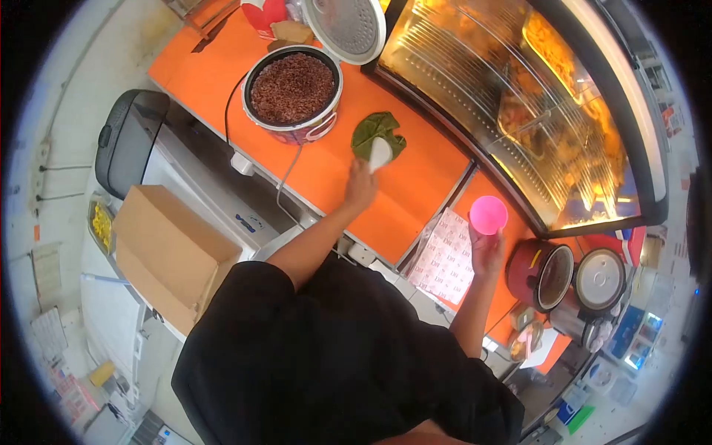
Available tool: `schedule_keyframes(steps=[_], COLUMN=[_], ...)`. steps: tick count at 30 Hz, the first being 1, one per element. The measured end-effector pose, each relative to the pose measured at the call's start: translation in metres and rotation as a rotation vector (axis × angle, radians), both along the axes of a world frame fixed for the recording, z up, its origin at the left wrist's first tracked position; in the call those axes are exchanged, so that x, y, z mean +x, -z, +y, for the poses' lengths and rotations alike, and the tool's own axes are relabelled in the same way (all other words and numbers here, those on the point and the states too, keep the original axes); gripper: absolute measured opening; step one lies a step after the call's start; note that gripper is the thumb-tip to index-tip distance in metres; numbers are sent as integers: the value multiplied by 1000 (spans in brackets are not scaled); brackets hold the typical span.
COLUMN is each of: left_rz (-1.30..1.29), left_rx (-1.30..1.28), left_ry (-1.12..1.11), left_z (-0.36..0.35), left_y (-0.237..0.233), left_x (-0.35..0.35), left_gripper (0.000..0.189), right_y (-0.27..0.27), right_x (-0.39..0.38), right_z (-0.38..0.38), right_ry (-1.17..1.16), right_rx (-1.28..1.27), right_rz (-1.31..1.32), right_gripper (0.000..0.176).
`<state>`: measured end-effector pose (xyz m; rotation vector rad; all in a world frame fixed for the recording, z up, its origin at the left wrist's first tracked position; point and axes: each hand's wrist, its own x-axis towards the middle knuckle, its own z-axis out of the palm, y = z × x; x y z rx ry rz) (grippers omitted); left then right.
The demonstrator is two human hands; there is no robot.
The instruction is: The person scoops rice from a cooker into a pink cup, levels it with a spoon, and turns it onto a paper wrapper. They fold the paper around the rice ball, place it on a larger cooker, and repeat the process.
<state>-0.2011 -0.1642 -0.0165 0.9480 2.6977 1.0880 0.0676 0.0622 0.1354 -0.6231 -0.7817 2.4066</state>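
Note:
My left hand (361, 185) is closed around a white rice paddle (380, 153), whose blade lies over a green leaf (365, 136) on the orange counter. Whether the blade touches the leaf is hard to tell. In my right hand (487, 251) is a small pink bowl (489, 215), held above the counter beside a stack of printed wrapping paper (445, 259). Beyond my left hand stands an open rice cooker (326, 111) filled with reddish-brown rice (291, 88), its lid (345, 28) raised.
A lit glass display case (475, 141) with trays of food runs along the back right. To the right stand a red pot (530, 273) and a round lid (600, 279). An open cardboard box (167, 252) sits at my left. A cable (280, 185) hangs over the counter edge.

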Motion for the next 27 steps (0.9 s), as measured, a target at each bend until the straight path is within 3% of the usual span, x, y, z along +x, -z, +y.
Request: schedule_keyframes(steps=[3, 5, 9, 10, 12, 13, 15, 16, 17, 18, 20, 22, 24, 26, 27], left_rz=[99, -219, -491, -493, -447, -463, -570, -610, -650, -790, -647, -805, -765, -728, -824], left_rx=[211, 80, 162, 163, 494, 497, 548, 532, 515, 603, 904, 940, 975, 1010, 1067], left_ry=[-230, -9, 285, 292, 398, 400, 34, -77, -190, -436, -587, -746, -771, -793, -697], left_z=[1, 16, 46, 49, 48, 29, -40, -73, -101, -123, -158, -183, -185, -185, -186], left_y=[22, 36, 19, 29, 60, 36, -44, -36, -28, -61, -116, -147, -153, -161, -166], left_x=[-41, -60, -46, -43, -34, -28, -26, -26, -29, -43, -83, -119, -140, -149, -150], left_gripper=[32, 36, 41, 41, 36, 36, 20, 17, 17, 19, 27, 36, 43, 51, 54], right_y=[-10, -22, -38, -47, -69, -78, -102, -112, -109, -104, -114, -74, -51, -41, -37], right_x=[-18, -37, -98, -123, -181, -208, -266, -297, -324, -349, -394, -424, -443, -456, -461], right_z=[-11, -24, -46, -54, -77, -84, -100, -107, -106, -107, -132, -152, -175, -194, -203], right_ry=[-93, -201, -300, -294, -362, -362, -361, -356, -358, -359, -505, -543, -569, -569, -585], right_rx=[63, 128, 323, 325, 531, 606, 774, 869, 1154, 1436, 1654, 1642, 1632, 1815, 1817], right_rz=[-33, -57, -134, -137, -274, -314, -342, -322, -372, -417, -559, -532, -498, -452, -450], right_gripper=[60, 57, 50, 50, 47, 47, 48, 50, 51, 52, 55, 53, 51, 46, 41])
